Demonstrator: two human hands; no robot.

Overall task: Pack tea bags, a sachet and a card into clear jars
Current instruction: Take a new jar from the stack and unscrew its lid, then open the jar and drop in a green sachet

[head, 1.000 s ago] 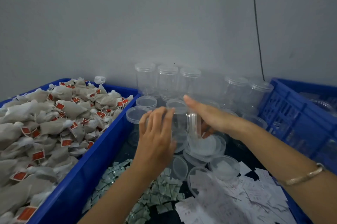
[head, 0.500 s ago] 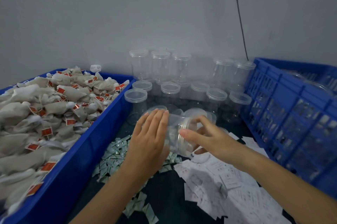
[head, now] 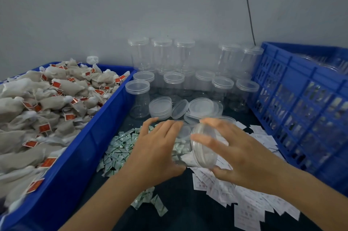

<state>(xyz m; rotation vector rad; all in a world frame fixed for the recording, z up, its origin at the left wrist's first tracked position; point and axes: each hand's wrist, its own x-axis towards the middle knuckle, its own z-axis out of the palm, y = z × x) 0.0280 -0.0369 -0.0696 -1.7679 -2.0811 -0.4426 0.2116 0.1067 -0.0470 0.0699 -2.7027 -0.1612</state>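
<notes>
A clear jar [head: 185, 146] lies on its side between both hands, its lidded end pointing right. My left hand [head: 158, 151] wraps around the jar's body. My right hand [head: 243, 157] has its fingers around the jar's lid [head: 204, 148]. Grey tea bags [head: 47, 110] with red tags fill the blue bin [head: 90, 146] on the left. Green-white sachets [head: 116, 149] lie heaped on the dark table under my left hand. White cards [head: 250, 204] are scattered below my right hand.
Many empty lidded jars [head: 175, 82] stand in rows against the grey wall. Loose lids [head: 188, 108] lie stacked just beyond my hands. A blue lattice crate [head: 305, 110] holding more jars stands on the right. A black cable [head: 248, 4] hangs down the wall.
Both hands have pulled the jar from the rows back toward me and tipped it on its side. My right hand has shifted onto the lid end.
</notes>
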